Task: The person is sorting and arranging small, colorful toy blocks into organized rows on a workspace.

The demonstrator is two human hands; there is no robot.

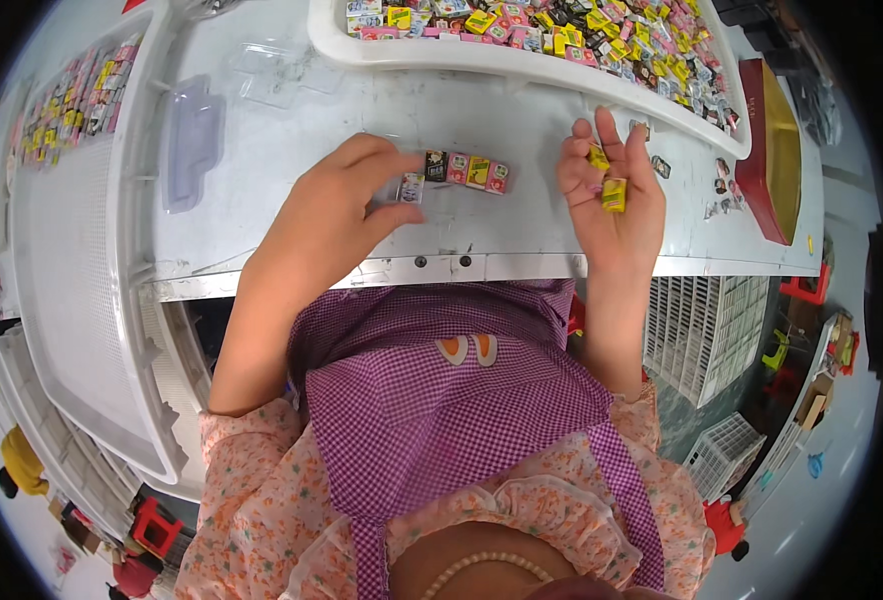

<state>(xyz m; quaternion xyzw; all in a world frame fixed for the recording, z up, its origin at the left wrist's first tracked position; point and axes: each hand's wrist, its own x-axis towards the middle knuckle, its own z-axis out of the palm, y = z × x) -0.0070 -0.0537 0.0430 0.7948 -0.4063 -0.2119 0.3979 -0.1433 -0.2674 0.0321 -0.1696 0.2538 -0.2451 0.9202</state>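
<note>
My left hand (337, 205) is over the near part of the table, its thumb and forefinger on either side of a small white box (412, 188). Right beside it, a short row of tiny boxes stands side by side: a black box (436, 165), a pink box (458, 168), a yellow box (478, 172) and another pink one (499, 177). My right hand (617, 205) is turned palm up with its fingers partly curled. Lying in it are small yellow boxes (614, 195), with a bit of pink showing beside them.
A white tray (522, 62) heaped with tiny coloured boxes spans the far side. To the left, a long white tray (72, 250) holds packed rows of them. A clear plastic tray (194, 145) lies on the table (362, 95). A red-and-gold box (770, 150) stands at right.
</note>
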